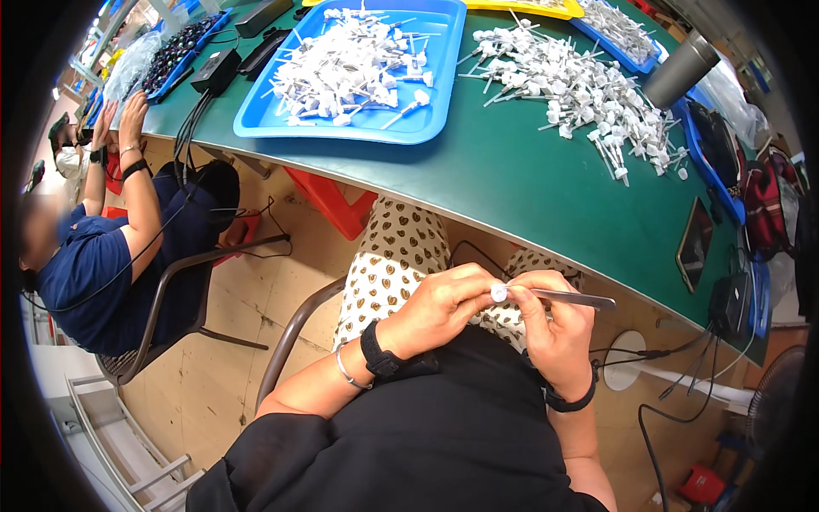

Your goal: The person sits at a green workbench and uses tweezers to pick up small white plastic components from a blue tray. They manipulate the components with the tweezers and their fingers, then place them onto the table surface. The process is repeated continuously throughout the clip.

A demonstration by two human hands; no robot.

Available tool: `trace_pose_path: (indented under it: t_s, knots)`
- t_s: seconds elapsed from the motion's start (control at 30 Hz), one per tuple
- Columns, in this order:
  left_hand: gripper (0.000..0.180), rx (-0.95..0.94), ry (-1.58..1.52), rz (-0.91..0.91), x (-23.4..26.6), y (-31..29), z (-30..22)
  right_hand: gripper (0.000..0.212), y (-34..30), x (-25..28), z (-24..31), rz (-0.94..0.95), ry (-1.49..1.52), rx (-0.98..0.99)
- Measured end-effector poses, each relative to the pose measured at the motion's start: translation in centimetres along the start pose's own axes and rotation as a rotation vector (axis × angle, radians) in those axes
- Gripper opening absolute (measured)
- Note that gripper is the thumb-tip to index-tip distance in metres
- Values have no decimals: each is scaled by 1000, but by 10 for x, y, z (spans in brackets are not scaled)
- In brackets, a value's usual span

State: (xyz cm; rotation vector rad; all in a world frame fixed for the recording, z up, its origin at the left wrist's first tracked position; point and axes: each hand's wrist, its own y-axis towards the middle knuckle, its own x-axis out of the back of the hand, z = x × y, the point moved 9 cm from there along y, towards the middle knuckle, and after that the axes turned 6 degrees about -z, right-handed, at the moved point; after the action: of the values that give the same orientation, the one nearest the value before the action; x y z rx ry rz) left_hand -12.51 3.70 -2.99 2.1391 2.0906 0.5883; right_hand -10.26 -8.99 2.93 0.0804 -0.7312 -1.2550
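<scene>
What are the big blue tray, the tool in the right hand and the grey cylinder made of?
Tray: likely plastic, smooth and glossy, with moulded-looking rounded corners.
Tool: probably metal, thin, grey and shiny.
Cylinder: perhaps metal; its grey, satin sheen could be paint.

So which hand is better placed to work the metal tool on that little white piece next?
Probably the right hand: it holds the slim metal tool beside the small white piece. The left hand meets that piece from the other side, seeming better suited to steadying it.
</scene>
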Motion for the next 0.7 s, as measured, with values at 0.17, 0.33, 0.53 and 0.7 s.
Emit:
trace_pose_path:
  t_s: [0.17, 0.33, 0.53, 0.7]
  knots:
    - [16, 50, -68, -6, 2, 0, 5, 6, -8, 2, -15, -109, 195, -173]
    - [17, 181, -219, -3, -1, -2, 15, 10, -16, 10, -20, -248, 272, -177]
    - [16, 230, -280, -2, -2, -2, 18, 11, -16, 5, -20, -218, 296, -192]
    - [14, 197, -254, -19, -1, -3, 19, 11, -15, 0, -15, -195, 281, -139]
